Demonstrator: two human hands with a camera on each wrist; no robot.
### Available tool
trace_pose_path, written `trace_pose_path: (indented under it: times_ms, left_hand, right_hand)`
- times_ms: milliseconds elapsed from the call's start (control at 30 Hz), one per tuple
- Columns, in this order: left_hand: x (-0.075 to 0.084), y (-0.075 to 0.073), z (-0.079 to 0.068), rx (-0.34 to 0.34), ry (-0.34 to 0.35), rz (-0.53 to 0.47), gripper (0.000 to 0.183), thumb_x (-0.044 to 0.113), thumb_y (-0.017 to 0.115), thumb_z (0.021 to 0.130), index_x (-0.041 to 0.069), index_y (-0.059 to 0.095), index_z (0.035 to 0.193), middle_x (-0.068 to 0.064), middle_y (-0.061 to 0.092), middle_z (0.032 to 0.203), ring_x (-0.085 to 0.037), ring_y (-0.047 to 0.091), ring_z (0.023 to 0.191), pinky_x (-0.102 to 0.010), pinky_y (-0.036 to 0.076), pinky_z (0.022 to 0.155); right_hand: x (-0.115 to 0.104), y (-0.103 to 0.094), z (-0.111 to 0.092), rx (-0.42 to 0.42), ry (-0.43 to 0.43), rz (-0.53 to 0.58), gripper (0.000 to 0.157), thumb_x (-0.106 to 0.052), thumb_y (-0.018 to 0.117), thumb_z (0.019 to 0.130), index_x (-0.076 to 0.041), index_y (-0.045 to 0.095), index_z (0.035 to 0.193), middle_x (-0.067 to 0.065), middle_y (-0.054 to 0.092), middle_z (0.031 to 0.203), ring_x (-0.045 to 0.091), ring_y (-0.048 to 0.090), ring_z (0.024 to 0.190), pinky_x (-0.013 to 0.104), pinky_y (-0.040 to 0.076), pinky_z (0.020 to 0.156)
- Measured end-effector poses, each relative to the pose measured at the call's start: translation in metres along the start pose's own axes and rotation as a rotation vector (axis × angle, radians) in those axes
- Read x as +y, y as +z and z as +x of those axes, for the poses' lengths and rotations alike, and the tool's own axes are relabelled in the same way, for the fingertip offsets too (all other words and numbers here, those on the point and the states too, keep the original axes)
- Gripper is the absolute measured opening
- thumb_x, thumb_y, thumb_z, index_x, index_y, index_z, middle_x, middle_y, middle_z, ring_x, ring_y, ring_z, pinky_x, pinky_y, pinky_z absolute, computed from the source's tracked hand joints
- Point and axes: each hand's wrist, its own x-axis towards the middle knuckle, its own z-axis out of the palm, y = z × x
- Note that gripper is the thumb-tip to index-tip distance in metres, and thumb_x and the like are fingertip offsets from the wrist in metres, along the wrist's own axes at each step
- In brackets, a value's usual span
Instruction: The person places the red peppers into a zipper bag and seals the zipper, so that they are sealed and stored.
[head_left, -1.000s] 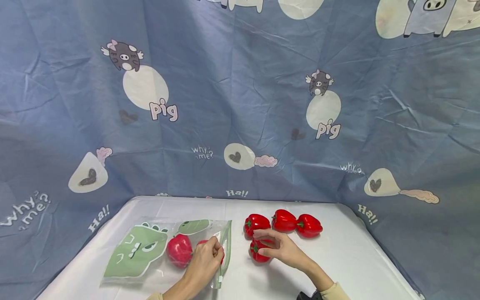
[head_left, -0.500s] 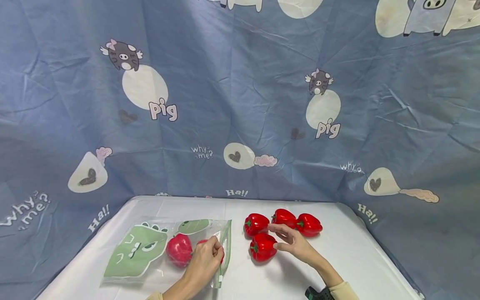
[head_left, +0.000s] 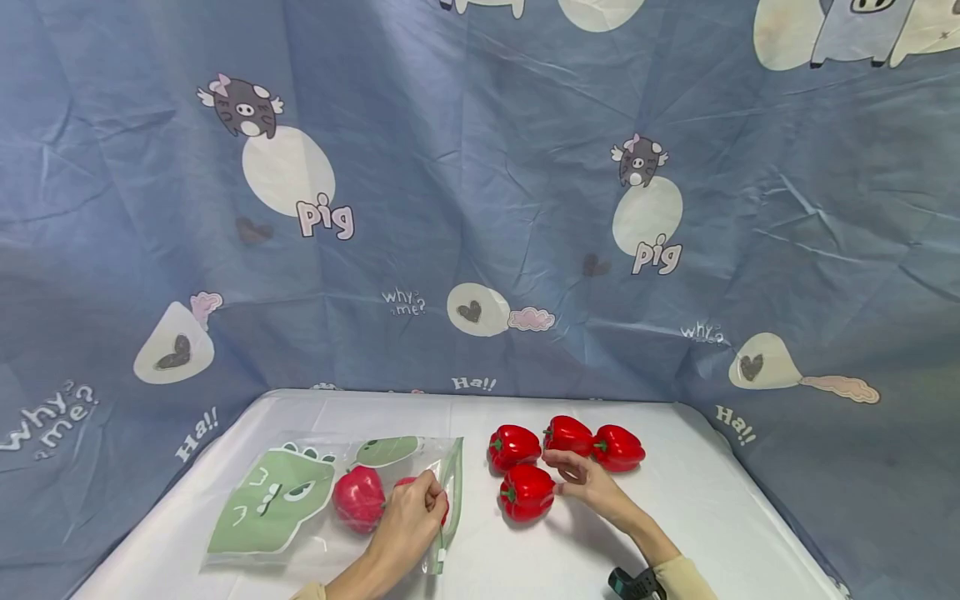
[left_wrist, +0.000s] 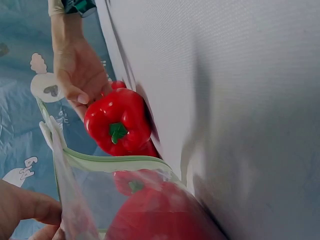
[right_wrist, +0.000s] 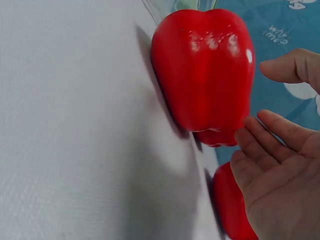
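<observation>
While left hand (head_left: pixel 408 514) pinches bag (head_left: pixel 303 500), right hand (head_left: pixel 591 487) gapes.

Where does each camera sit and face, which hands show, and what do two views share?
Head: on the head, facing forward and down over the table; left hand and right hand show.
Left wrist: on that wrist, facing across the bag toward the front pepper; both hands show.
Right wrist: on that wrist, facing the pepper's blunt end; only the right hand shows.
Both wrist views share this pepper, from opposite ends.
</observation>
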Motion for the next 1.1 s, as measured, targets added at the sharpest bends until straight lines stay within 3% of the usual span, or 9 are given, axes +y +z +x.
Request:
trace_pose_path:
  times_ms: [133,233,333,600,867,1100]
  left_hand:
    - [0.0,0.0,0.0,0.005,0.001,0.003,0.022,-0.001,0.066,0.077,0.014,0.052,0.067,0.013,0.045,0.052,0.005,0.037,0.049,-0.016,0.034,0.048]
    - [0.0,0.001,-0.001,0.007,-0.001,0.004,0.022,-0.001,0.066,0.076,0.014,0.052,0.067,0.014,0.046,0.052,0.005,0.037,0.049,-0.016,0.033,0.048]
    - [0.0,0.001,-0.001,0.008,0.001,0.008,0.022,-0.001,0.066,0.076,0.014,0.052,0.067,0.013,0.046,0.052,0.005,0.037,0.049,-0.016,0.033,0.048]
    - [0.001,0.0,0.0,0.01,-0.003,0.017,0.022,0.0,0.066,0.076,0.014,0.052,0.067,0.013,0.047,0.052,0.005,0.038,0.05,-0.016,0.034,0.048]
    - [0.001,0.0,0.0,0.0,-0.007,0.011,0.022,-0.001,0.065,0.077,0.014,0.052,0.066,0.013,0.047,0.052,0.005,0.039,0.05,-0.016,0.034,0.048]
    - [0.001,0.001,0.0,-0.007,-0.008,0.014,0.022,0.0,0.065,0.077,0.014,0.052,0.066,0.012,0.047,0.053,0.005,0.039,0.05,-0.016,0.035,0.048]
  right_hand:
    - [0.011,0.002,0.004,-0.045,0.019,0.016,0.058,-0.012,0.062,0.089,0.005,0.04,0.14,0.026,0.043,0.145,0.041,0.036,0.138,0.04,0.036,0.11]
    - [0.018,0.005,0.006,-0.061,0.038,0.013,0.059,-0.013,0.062,0.088,0.003,0.04,0.141,0.023,0.042,0.146,0.038,0.038,0.137,0.029,0.043,0.104]
    - [0.022,0.008,0.007,-0.072,0.056,-0.001,0.062,-0.01,0.061,0.087,0.002,0.038,0.143,0.022,0.04,0.147,0.038,0.039,0.136,0.024,0.043,0.1]
    - [0.019,0.015,0.008,-0.06,0.121,0.004,0.066,-0.015,0.066,0.086,-0.001,0.038,0.144,0.02,0.041,0.148,0.038,0.04,0.136,0.044,0.039,0.107]
    - [0.017,0.02,0.007,-0.038,0.139,0.017,0.063,-0.016,0.069,0.085,-0.002,0.044,0.141,0.018,0.049,0.142,0.034,0.047,0.13,0.039,0.044,0.103]
    - [0.02,0.021,0.007,-0.015,0.167,0.014,0.063,-0.019,0.07,0.085,-0.002,0.045,0.14,0.016,0.051,0.14,0.035,0.047,0.13,0.047,0.042,0.104]
